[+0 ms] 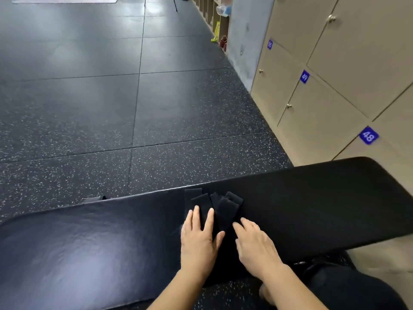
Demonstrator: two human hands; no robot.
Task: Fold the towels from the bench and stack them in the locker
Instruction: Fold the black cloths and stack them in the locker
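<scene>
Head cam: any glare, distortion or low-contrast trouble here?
Head view: soft glare on the left of the bench and on the far floor; wide-angle bending curves the bench edge and tilts the lockers; the black towels barely separate from the black bench; left hand and right hand are sharp, evenly lit.

Black padded bench (89, 242), dark towels (214, 204) fanned on it (overlapping), speckled floor (89, 130)

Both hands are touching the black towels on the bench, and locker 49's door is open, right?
Not quite. The head view shows locker 49 with its door shut. The rest is right: the left hand and right hand touch the black towels on the bench.
</scene>
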